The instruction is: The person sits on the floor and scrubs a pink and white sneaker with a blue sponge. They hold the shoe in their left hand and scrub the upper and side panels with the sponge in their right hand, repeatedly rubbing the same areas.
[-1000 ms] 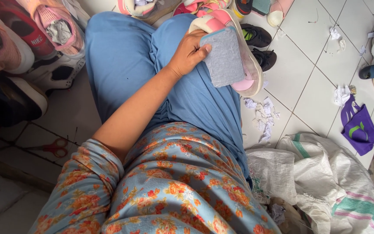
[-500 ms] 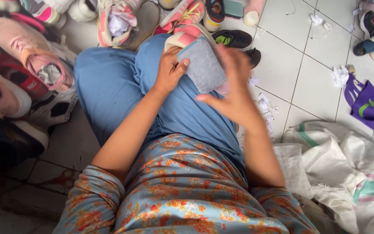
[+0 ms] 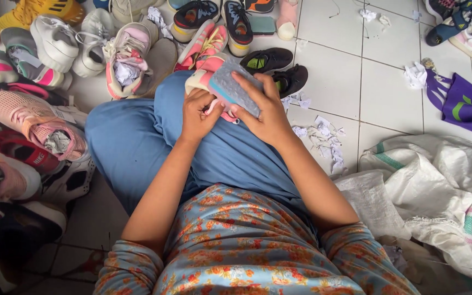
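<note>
A pink and cream sneaker [image 3: 207, 70] rests on my blue-trousered lap [image 3: 137, 136], and a grey insole [image 3: 229, 84] lies against it. My left hand [image 3: 199, 114] grips the near side of the shoe, fingers curled by its pink edge. My right hand [image 3: 264, 112] lies over the grey insole with its fingers spread on it, holding it against the shoe. Most of the shoe is hidden behind both hands and the insole.
Many sneakers [image 3: 55, 43] are piled on the tiled floor to the left and ahead; a black pair [image 3: 277, 68] lies just beyond my hands. Torn paper scraps [image 3: 323, 139], a purple bag [image 3: 462, 106] and a white woven sack [image 3: 438, 196] are on the right.
My right hand came in from the right and settled on the grey insole. The view tilted forward, showing more shoes ahead. My left hand shifted lower on the shoe.
</note>
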